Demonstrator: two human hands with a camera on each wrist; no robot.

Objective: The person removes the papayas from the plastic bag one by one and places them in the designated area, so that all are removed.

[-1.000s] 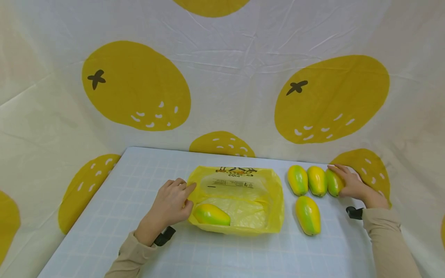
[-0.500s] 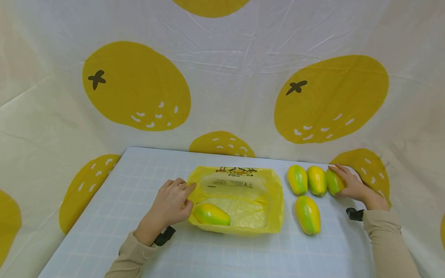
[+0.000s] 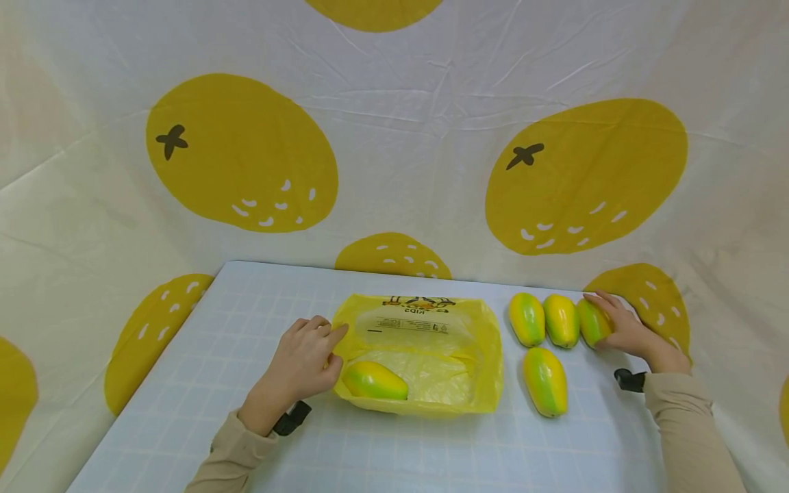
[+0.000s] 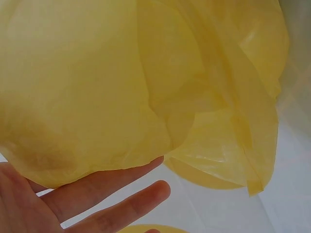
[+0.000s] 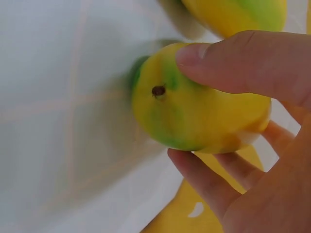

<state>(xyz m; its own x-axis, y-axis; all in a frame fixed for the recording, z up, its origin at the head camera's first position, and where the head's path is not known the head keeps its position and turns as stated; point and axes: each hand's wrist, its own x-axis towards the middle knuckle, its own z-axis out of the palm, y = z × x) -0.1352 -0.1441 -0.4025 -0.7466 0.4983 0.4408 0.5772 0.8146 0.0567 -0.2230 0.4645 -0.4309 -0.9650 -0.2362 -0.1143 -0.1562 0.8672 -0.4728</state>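
Note:
In the head view a yellow plastic bag (image 3: 431, 342) lies with its mouth spread, and one yellow-green papaya (image 3: 374, 381) rests inside at its left. My left hand (image 3: 305, 359) touches the bag's left edge. In the left wrist view the fingers (image 4: 124, 208) look straight beside the yellow film; the thumb is hidden there. At the table's right side my right hand (image 3: 629, 332) grips another papaya (image 3: 593, 323), the rightmost of a row. The right wrist view has the thumb (image 5: 233, 58) on one side of this papaya (image 5: 194, 111) and fingertips on the other.
Two papayas, a left one (image 3: 527, 320) and a middle one (image 3: 561, 321), lie beside the gripped one. Nearer stands a further papaya (image 3: 546, 382). The pale checked table (image 3: 246, 308) ends at a fruit-patterned curtain (image 3: 413, 171) behind.

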